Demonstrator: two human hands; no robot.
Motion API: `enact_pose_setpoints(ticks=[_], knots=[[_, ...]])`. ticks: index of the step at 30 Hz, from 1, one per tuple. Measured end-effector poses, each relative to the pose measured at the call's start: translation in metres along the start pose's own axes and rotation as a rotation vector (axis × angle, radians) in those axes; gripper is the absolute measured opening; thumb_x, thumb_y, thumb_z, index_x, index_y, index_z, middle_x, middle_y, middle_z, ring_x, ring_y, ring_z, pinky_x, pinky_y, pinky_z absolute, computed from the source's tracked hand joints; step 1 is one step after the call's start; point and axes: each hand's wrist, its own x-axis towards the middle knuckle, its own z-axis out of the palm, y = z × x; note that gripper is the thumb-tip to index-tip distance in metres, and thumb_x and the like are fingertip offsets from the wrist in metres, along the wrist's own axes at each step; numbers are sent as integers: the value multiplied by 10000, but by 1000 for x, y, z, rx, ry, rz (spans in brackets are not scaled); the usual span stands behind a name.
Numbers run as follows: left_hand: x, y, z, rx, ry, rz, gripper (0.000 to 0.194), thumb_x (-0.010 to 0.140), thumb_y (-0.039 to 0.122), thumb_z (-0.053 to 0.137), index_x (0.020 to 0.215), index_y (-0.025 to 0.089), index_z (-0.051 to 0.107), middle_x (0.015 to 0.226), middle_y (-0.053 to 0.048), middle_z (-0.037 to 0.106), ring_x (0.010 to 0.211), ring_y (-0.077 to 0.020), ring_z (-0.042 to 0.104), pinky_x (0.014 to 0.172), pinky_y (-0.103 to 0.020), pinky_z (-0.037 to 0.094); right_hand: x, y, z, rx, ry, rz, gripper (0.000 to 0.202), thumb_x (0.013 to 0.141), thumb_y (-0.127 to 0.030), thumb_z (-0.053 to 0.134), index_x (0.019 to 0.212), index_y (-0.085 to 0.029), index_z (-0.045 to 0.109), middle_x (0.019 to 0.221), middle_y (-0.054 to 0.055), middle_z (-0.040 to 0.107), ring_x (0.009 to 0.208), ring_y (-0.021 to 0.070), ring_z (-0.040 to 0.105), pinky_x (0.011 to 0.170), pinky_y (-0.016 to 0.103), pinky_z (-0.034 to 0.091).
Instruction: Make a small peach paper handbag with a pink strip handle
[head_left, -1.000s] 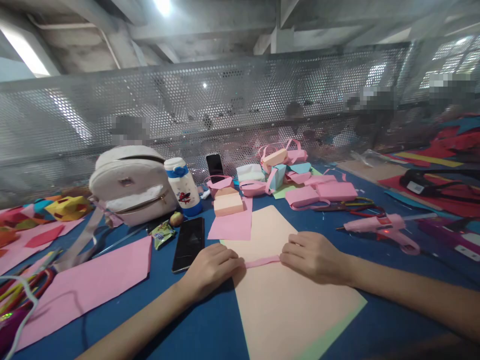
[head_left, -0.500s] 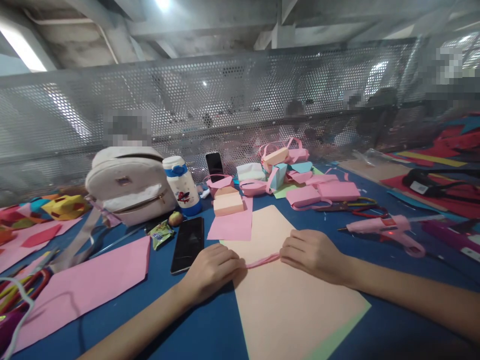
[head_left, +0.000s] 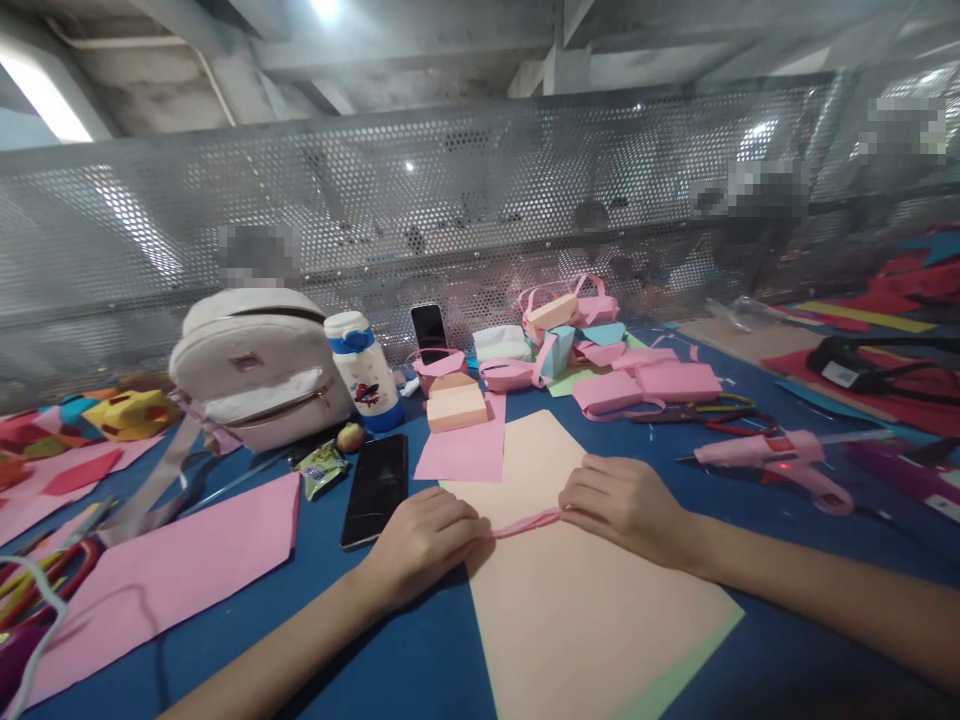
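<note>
A thin pink paper strip (head_left: 525, 523) stretches between my two hands above peach paper sheets (head_left: 592, 620). My left hand (head_left: 427, 540) pinches the strip's left end, close to a black phone (head_left: 375, 490) lying on the table. The right end is between the closed fingers of my right hand (head_left: 622, 505), which rests over the peach paper. Green paper (head_left: 686, 665) shows from under the peach sheets at the lower right. Beyond my hands, a small peach box (head_left: 456, 408) stands on a pink sheet (head_left: 469, 455).
A white backpack (head_left: 259, 370) and a bottle (head_left: 365, 375) stand at the back left. Pink paper (head_left: 187, 570) lies at left. Folded pink pieces (head_left: 679, 381) lie at back right, near a pink glue gun (head_left: 772, 455) and scissors (head_left: 742, 422).
</note>
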Motion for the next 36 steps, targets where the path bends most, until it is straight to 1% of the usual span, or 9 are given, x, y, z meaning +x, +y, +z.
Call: enact_pose_setpoints(ticks=[7,11,14,17,19,21,24,30,36], knots=[[-1,0,2,-21,0,-11,207,1021,179,448,996,177,653,853,-55,724,724,-166,647,669,-284,467,0,-2,1,6,-10,0,303,1037,-275,480,829,-184,681,756,20,678,735,164,566,648,289,356],[-1,-5,0,-39,4,-85,162,1011,232,496,974,199,650,857,-38,722,758,-172,658,676,-278,485,1,-2,-2,29,-11,17,316,1043,-277,472,830,-181,685,766,23,682,742,161,569,665,288,364],[3,-24,-9,-45,38,-246,128,991,233,522,1047,195,631,1002,-70,715,915,-201,673,772,-301,524,3,-2,-9,41,-27,43,327,1045,-297,471,830,-183,689,771,21,675,747,157,566,661,291,362],[13,-57,-21,-50,77,-415,209,986,211,494,1172,185,586,1165,-98,665,1080,-231,639,904,-371,528,6,-2,-17,40,-40,51,330,1044,-303,470,820,-188,684,767,17,662,736,157,547,656,297,357],[21,-82,-23,-59,83,-487,230,985,223,508,1199,176,579,1198,-106,645,1106,-242,628,909,-395,534,8,-3,-22,31,-45,43,312,1038,-279,474,818,-190,676,772,15,659,727,163,525,648,300,346],[31,-105,-18,-72,68,-520,245,978,252,560,1200,151,586,1196,-99,638,1098,-249,628,911,-440,534,11,-3,-26,17,-47,26,282,1027,-250,484,823,-190,669,786,16,659,726,170,507,641,300,332],[48,-131,-2,-96,9,-530,309,959,319,617,1222,158,593,1247,-100,611,1105,-257,619,938,-484,521,14,-6,-32,-14,-34,3,255,1014,-227,499,822,-189,661,786,20,656,735,179,496,638,297,314],[74,-149,27,-200,-132,-481,306,961,329,616,1217,163,598,1227,-95,619,1040,-234,641,881,-442,555,17,-10,-46,-57,-2,1,311,1035,-238,461,810,-182,669,766,23,649,724,185,493,626,300,302],[78,-158,26,-237,-189,-508,310,954,324,626,1213,156,598,1228,-96,617,1057,-242,635,893,-454,548,15,-9,-58,-97,-8,8,349,1048,-268,435,806,-181,671,759,23,648,719,185,499,625,300,303]])
